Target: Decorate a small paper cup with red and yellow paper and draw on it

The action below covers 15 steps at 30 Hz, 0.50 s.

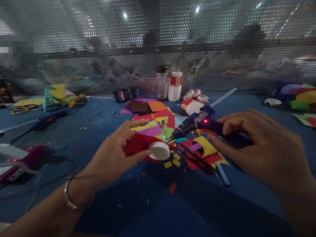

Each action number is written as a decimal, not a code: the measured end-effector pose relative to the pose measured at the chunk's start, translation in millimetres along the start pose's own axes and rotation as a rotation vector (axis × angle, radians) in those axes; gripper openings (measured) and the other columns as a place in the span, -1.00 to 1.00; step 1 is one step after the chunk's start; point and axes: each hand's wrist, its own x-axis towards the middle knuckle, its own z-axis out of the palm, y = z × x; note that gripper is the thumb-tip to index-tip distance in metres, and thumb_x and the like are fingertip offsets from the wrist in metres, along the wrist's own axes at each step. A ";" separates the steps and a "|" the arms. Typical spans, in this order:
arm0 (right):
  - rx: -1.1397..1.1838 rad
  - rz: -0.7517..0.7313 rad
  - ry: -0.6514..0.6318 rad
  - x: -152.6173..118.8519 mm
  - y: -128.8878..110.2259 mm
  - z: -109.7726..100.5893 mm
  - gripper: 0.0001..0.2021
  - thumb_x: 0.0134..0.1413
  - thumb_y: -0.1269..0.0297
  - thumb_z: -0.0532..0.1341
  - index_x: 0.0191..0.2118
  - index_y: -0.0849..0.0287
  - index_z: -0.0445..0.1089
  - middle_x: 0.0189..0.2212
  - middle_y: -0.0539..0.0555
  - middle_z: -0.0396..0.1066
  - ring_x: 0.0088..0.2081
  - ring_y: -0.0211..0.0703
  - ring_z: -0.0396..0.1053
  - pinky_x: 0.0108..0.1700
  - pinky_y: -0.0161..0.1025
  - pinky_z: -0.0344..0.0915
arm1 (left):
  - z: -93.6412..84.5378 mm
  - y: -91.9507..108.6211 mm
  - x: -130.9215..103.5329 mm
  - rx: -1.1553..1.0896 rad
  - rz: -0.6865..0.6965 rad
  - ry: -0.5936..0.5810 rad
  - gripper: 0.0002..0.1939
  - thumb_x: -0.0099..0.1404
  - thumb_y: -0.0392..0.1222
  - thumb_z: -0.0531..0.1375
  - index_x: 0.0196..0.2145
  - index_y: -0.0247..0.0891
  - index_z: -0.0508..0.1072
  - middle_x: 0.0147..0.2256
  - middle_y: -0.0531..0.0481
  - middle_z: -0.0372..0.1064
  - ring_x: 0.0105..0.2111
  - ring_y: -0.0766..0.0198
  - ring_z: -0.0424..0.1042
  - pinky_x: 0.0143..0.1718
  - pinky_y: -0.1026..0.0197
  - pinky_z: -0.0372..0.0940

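Note:
Between the thumb and fingers of my left hand (pixel 116 148) is a piece of red paper (pixel 138 144). A short white round piece (pixel 160 152), like the cut base of a paper cup, lies against that paper under my thumb. My right hand (pixel 259 141) is closed around the handle of a dark blue hot glue gun (pixel 191 123), with a red light lit on its side. The gun's metal nozzle points down to the left, just above the right part of the white piece; I cannot tell whether they touch. Dark-handled scissors (pixel 197 158) lie below the gun.
Coloured paper (pixel 158 107) and scraps cover the table's middle. Behind stand a clear bottle (pixel 162 84) and stacked paper cups (pixel 174 87); another stack (pixel 192 108) lies tipped over. A second glue gun (pixel 50 119) and a magenta power strip (pixel 27 161) with cords are at left.

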 end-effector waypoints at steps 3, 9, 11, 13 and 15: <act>-0.007 0.000 -0.003 -0.7 -0.1 -0.6 -0.72 0.24 0.09 0.28 -0.40 0.06 0.25 -0.40 -0.03 0.46 -0.41 -0.25 0.41 -0.40 -0.29 0.25 | 0.5 0.2 1.0 -0.012 0.008 0.009 -0.45 0.25 -0.14 0.41 0.14 -0.07 0.33 -0.35 0.14 0.59 -0.31 0.22 0.64 -0.23 0.25 0.55; 0.007 -0.016 0.009 -0.7 1.0 1.1 -0.71 0.27 0.06 0.27 -0.40 0.06 0.26 -0.41 -0.04 0.45 -0.40 -0.26 0.41 -0.39 -0.30 0.26 | 1.5 -1.4 0.8 -0.027 0.028 0.035 -0.43 0.21 -0.14 0.43 0.12 -0.15 0.35 -0.15 -0.01 0.64 -0.19 0.14 0.66 -0.26 0.27 0.56; 0.008 -0.018 0.008 -0.4 1.2 1.3 -0.71 0.27 0.07 0.28 -0.40 0.06 0.26 -0.42 -0.04 0.44 -0.41 -0.27 0.40 -0.39 -0.30 0.25 | 0.7 -1.8 0.4 -0.029 0.016 0.047 -0.42 0.20 -0.12 0.44 0.12 -0.16 0.35 -0.15 -0.03 0.63 -0.22 0.13 0.66 -0.33 0.29 0.55; 0.009 -0.015 0.005 -0.5 1.3 1.0 -0.71 0.26 0.08 0.28 -0.40 0.06 0.25 -0.41 -0.05 0.44 -0.41 -0.27 0.39 -0.39 -0.29 0.24 | -0.4 -1.7 0.0 -0.028 0.006 0.046 -0.41 0.20 -0.12 0.44 0.13 -0.16 0.35 -0.17 -0.02 0.63 -0.26 0.15 0.66 -0.36 0.31 0.53; 0.010 -0.016 0.006 -0.9 1.5 0.4 -0.71 0.26 0.08 0.29 -0.40 0.06 0.24 -0.41 -0.05 0.44 -0.42 -0.28 0.38 -0.40 -0.29 0.23 | -1.4 -0.7 0.0 -0.020 0.008 0.043 -0.42 0.20 -0.15 0.43 0.13 -0.15 0.35 -0.18 -0.01 0.62 -0.28 0.17 0.66 -0.36 0.30 0.53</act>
